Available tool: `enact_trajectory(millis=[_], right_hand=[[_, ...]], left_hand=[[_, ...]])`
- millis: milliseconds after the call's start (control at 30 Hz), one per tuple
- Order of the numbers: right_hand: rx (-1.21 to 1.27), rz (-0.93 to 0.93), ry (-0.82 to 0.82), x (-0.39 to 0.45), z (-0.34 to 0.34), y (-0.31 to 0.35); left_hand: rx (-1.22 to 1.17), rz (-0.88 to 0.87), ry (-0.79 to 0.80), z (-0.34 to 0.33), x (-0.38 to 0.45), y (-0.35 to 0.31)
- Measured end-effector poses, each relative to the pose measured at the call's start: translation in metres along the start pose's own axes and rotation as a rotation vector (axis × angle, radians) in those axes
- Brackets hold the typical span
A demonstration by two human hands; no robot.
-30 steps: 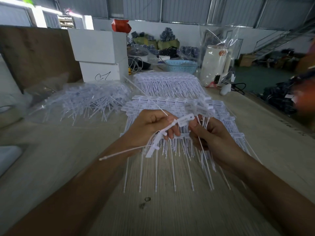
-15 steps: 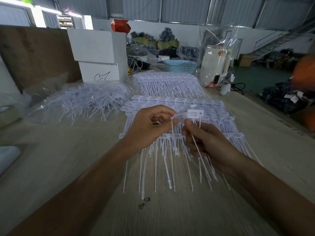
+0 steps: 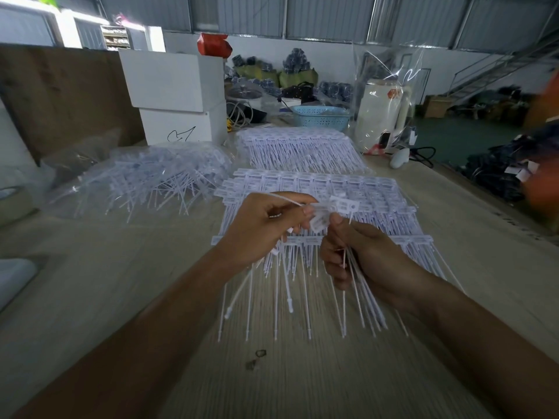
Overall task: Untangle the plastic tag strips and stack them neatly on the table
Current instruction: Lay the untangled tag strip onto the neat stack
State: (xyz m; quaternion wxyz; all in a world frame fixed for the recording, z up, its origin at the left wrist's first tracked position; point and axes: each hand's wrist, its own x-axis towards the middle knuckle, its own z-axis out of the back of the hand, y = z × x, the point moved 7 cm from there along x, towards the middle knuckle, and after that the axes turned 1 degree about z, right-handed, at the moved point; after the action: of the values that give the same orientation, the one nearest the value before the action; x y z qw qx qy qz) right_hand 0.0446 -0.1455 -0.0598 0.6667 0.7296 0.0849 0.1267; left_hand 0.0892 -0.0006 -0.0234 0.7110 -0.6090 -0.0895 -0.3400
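Still snarled: tags mid-separation

Both hands work above the neat stack [image 3: 317, 189] on the desk [image 3: 121, 282]. Left hand [image 3: 263, 228] pinches tag heads; right hand [image 3: 363, 255] grasps a strip bundle [image 3: 360, 285]. Risk: hard pulling could snap tails, or trailing ends could disturb the stack.

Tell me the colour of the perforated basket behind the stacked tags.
Light blue basket, seen in the head view.

This is a warehouse-like workshop, shown by the corrugated metal walls [image 3: 329, 16], a steel staircase [image 3: 496, 71], heaps of bundled goods [image 3: 496, 176] on the floor, stacked white boxes [image 3: 178, 95] and a long worktable [image 3: 90, 282] heaped with tag strips [image 3: 302, 149].
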Motion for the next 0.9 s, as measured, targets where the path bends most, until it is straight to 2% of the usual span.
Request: enact_trajectory(millis=[200,333,467,667,767,900], right_hand=[[-0.135,-0.078,0.057,-0.002,0.003,-0.004],[-0.233,-0.086,0.095,-0.006,0.002,-0.002],[-0.127,-0.052,0.024,-0.003,0.001,0.0],[-0.008,-0.004,-0.183,0.004,0.019,-0.001],[0.027,-0.02,-0.166,0.003,0.016,-0.002],[-0.087,-0.027,-0.113,0.001,0.011,-0.004]], left_hand=[[-0.001,0.028,0.075,0.003,0.002,0.003],[0.271,0.019,0.015,0.012,0.004,0.002],[0.503,0.003,-0.023,0.019,0.003,-0.003],[0.432,-0.028,0.103,-0.006,-0.001,-0.015],[0.455,-0.064,0.165,-0.021,-0.005,-0.019],[0.448,-0.113,0.171,-0.027,-0.009,-0.022]])
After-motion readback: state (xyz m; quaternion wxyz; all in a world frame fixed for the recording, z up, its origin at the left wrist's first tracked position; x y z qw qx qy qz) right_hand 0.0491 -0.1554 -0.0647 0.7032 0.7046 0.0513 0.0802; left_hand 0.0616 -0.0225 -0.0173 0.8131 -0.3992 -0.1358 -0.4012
